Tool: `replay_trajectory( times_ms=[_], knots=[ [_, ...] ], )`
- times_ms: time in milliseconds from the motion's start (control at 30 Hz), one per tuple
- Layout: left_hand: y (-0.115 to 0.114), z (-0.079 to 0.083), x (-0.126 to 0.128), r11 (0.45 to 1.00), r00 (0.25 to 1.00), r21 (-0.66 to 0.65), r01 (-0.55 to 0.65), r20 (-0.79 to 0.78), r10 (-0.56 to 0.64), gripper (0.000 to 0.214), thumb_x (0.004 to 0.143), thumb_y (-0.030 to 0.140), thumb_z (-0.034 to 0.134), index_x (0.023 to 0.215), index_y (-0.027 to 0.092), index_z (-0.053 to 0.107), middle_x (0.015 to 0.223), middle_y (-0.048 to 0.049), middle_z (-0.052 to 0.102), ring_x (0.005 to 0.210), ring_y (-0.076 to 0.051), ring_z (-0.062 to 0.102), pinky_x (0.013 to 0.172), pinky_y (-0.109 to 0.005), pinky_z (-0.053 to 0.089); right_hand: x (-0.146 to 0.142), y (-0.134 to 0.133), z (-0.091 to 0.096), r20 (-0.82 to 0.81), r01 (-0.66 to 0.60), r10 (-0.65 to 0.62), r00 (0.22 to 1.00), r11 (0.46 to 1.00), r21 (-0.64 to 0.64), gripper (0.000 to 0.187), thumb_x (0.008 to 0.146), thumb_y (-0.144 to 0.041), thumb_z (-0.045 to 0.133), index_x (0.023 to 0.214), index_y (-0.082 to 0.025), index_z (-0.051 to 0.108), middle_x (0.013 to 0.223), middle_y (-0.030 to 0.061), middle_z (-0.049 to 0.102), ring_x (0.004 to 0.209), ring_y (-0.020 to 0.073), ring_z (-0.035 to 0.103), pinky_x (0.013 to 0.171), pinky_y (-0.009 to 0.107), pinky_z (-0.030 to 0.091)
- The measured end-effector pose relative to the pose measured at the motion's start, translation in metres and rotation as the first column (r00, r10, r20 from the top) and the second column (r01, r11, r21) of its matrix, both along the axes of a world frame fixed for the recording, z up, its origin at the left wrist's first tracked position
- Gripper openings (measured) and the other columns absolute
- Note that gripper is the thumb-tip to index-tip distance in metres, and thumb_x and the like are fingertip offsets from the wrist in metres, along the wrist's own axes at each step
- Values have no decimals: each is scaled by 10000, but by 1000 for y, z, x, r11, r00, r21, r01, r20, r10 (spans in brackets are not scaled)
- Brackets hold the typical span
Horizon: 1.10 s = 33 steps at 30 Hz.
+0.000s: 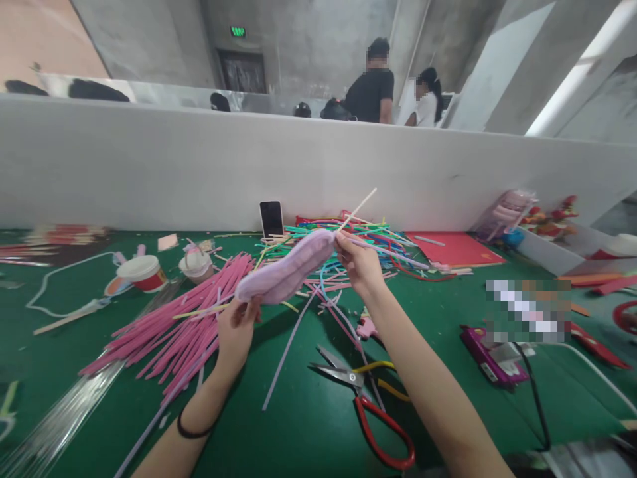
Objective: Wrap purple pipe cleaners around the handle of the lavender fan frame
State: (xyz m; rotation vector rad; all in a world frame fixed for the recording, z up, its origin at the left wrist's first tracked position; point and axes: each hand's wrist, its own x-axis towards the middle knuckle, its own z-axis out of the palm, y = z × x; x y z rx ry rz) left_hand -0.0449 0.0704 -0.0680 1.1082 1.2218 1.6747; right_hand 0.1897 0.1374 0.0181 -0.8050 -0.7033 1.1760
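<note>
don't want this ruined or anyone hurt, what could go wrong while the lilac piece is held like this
The left hand pinches only the tip of the lilac piece, the right hand its other end; a loose grip could drop it.
The thin stick juts past the right hand and might snap.
Open scissors lie on the table close by the right forearm; lowering it could catch the blades.

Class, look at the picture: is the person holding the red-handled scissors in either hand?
No, the scissors lie on the green table, while the left hand and right hand both hold a fuzzy lilac piece.
</note>
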Motion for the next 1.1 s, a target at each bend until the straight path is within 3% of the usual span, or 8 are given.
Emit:
replay_trajectory(
  times_ms=[233, 433, 533, 633, 733, 867, 1000, 1100],
  knots=[
    [11, -6, 3, 987, 976, -130, 99, 207, -71, 550, 662, 626, 825, 875, 135, 702, 894, -96, 758, 846, -244, 708, 727, -312, 586, -4, 4, -2, 50, -26, 23, 998, 998, 61, 287, 535, -341, 917, 760, -230, 776, 753, -31, 762, 750, 146, 639, 673, 275, 439],
    [4, 13, 5, 970, 903, -164, 182, 417, -99, 549, 751, 223, 800, 1276, 274, 646, 966, 0, 766, 706, -124, 704, 570, -165, 542, -10, 1, 0, 48, -88, 85, 995, 995, 55, 306, 566, -369, 890, 808, -230, 764, 809, -14, 765, 717, 142, 620, 567, 257, 350],
    [1, 19, 3, 924, 831, -218, 314, 534, -157, 171, 818, 156, 647, 952, 164, 753, 633, 1, 684, 446, -84, 567, 399, -140, 442, -13, 1, 2, 26, -75, 74, 997, 996, 45, 304, 566, -356, 885, 817, -236, 762, 827, -19, 763, 712, 132, 604, 549, 248, 325],
    [-3, 20, 2, 900, 800, -255, 353, 581, -149, 219, 777, 71, 550, 585, 134, 637, 598, -67, 692, 499, -108, 638, 486, -159, 523, -13, 2, 4, 14, -37, 36, 999, 998, 50, 286, 555, -341, 888, 793, -235, 770, 792, -30, 750, 697, 120, 580, 553, 244, 335],
    [-5, 18, 2, 867, 805, -284, 408, 561, -195, 221, 776, 62, 593, 566, 128, 607, 766, -127, 764, 648, -159, 726, 569, -198, 576, -12, 2, 6, 30, 34, -37, 999, 995, 97, 289, 548, -347, 897, 781, -237, 767, 798, -26, 755, 742, 140, 605, 613, 263, 403],
    [-4, 13, 4, 830, 813, -314, 461, 524, -253, 398, 862, 312, 728, 549, 156, 537, 400, 29, 484, 313, -66, 430, 321, -151, 338, -10, -2, 9, 61, 41, -49, 997, 991, 127, 320, 555, -377, 906, 809, -241, 766, 844, -3, 775, 810, 182, 651, 725, 319, 481],
    [1, 11, 3, 850, 838, -324, 416, 501, -219, 146, 832, 264, 768, 875, 140, 704, 593, 2, 660, 465, -102, 601, 443, -167, 495, -10, -9, 11, 114, 28, -43, 993, 991, 129, 274, 599, -373, 894, 822, -260, 783, 856, -14, 776, 785, 164, 640, 715, 309, 469],
    [3, 14, 1, 867, 852, -297, 400, 469, -232, 449, 776, 127, 776, 1211, 186, 683, 845, -37, 770, 597, -139, 699, 543, -211, 581, -11, -10, 11, 110, 24, -39, 993, 991, 131, 249, 610, -363, 884, 816, -262, 787, 855, -15, 777, 794, 166, 639, 698, 303, 458]
  ],
)
